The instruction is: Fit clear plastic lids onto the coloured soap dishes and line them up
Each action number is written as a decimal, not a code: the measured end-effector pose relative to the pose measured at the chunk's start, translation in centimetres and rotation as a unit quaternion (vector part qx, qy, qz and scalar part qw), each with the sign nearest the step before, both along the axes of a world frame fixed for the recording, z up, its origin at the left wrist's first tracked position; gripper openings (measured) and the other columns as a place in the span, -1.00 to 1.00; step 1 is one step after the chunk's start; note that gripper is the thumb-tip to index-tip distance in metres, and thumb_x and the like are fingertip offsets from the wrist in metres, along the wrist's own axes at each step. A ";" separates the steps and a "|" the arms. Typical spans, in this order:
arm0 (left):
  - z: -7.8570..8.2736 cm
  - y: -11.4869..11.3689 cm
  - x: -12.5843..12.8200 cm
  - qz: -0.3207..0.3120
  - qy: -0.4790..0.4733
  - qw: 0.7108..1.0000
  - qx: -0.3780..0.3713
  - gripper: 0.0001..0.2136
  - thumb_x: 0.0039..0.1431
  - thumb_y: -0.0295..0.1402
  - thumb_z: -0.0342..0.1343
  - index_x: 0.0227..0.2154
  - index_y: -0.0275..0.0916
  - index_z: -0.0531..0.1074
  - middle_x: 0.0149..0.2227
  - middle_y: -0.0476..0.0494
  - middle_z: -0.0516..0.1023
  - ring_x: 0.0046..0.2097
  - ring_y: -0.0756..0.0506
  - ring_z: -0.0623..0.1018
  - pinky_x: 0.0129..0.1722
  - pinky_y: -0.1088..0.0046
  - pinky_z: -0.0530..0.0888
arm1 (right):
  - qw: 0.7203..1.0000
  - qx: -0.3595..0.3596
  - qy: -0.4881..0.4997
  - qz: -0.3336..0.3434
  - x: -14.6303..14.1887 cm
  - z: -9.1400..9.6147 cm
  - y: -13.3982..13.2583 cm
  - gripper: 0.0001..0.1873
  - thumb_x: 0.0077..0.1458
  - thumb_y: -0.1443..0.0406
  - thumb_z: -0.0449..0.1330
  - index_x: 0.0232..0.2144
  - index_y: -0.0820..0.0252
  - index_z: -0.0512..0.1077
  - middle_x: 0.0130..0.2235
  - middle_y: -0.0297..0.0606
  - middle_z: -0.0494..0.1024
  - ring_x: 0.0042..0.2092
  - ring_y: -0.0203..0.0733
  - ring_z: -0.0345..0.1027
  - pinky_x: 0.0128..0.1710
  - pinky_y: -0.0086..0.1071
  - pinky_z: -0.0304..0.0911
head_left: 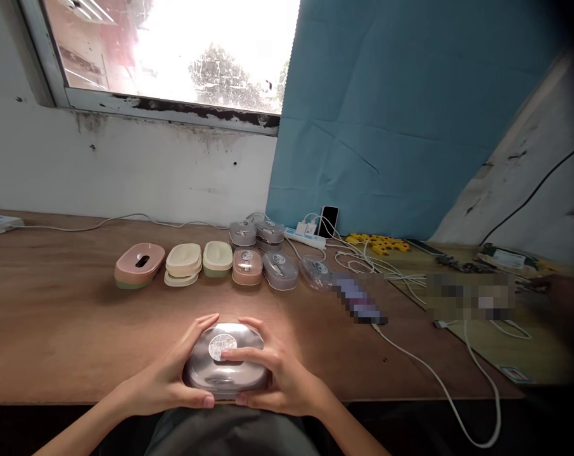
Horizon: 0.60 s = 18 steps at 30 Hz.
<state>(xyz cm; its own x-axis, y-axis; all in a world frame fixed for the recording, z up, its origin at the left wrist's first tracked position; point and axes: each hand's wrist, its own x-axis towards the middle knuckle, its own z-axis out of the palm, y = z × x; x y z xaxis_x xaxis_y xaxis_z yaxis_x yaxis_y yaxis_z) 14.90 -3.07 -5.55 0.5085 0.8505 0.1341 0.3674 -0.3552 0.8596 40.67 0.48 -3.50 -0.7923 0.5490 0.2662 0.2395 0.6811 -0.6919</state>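
Observation:
An oval plastic box with a clear lid (pixel 230 373) sits at the table's front edge, a round printed label on its top. My left hand (pixel 177 373) is wrapped round its left side, thumb at the near edge. From the right, my right hand (pixel 282 373) grips the other side, with its index finger laid across the lid beside the label. Beyond them stands a row of similar boxes: a pink and green box (pixel 139 265) with a dark slot, stacked cream lids (pixel 183 263), a cream and green box (pixel 217 258), a pink box (pixel 247 266) and a grey box (pixel 280 271).
More grey boxes (pixel 256 234) stand behind, and a clear lid (pixel 317 272) lies at the row's right end. A power strip (pixel 303 238), an upright phone (pixel 328 221) and white cables (pixel 405 354) occupy the right side. Another person's hand (pixel 553 285) shows at far right.

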 end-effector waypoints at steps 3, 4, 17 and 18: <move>2.2 2.1 -0.9 0.076 0.125 0.982 0.123 -0.36 0.24 -0.02 -0.06 0.27 -0.15 -0.11 0.32 -0.19 0.00 0.31 -0.19 0.10 0.23 0.29 0.19 | 1.000 0.006 -0.005 -0.011 -0.1 -0.1 0.0 -0.31 -0.11 0.16 0.40 0.11 -0.10 0.34 0.25 -0.21 0.02 0.30 0.04 -0.09 0.20 -0.23 0.05; 3.2 3.3 -1.2 0.137 0.189 0.956 0.176 -0.46 0.29 -0.08 -0.14 0.24 -0.19 -0.03 0.28 -0.20 0.11 0.28 -0.16 0.16 0.22 0.32 0.20 | 1.000 0.007 -0.008 -0.019 -0.1 -0.2 -0.1 -0.31 -0.11 0.15 0.40 0.11 -0.10 0.34 0.25 -0.21 0.03 0.29 0.04 -0.08 0.19 -0.22 0.07; 5.0 15.8 -3.2 0.456 0.399 0.785 0.130 -0.38 0.08 0.00 0.06 0.03 -0.46 0.28 0.06 -0.59 0.29 -0.06 -0.45 0.50 -0.10 -0.03 0.39 | 0.991 -0.022 0.014 -0.135 -0.3 -0.8 -0.2 -0.12 -0.16 0.38 0.31 0.21 0.09 0.08 0.22 -0.09 0.08 0.28 0.01 -0.06 0.22 -0.20 0.00; 5.0 15.8 -3.2 0.462 0.387 0.787 0.133 -0.35 0.07 0.00 0.07 0.05 -0.48 0.25 0.08 -0.64 0.24 -0.06 -0.50 0.50 -0.13 -0.03 0.40 | 0.990 -0.028 0.026 -0.136 -0.4 -0.8 -0.1 -0.11 -0.19 0.40 0.31 0.20 0.09 0.08 0.19 -0.11 0.13 0.24 -0.01 0.03 0.20 -0.22 0.04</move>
<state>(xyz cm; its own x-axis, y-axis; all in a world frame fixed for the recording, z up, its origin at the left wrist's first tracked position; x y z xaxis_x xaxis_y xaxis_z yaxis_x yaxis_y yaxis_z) 11.65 12.71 -0.51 -0.2930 0.8997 0.3235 0.9514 0.2409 0.1919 40.32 0.33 -4.32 -0.5992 0.7548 0.2667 0.3715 0.5573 -0.7426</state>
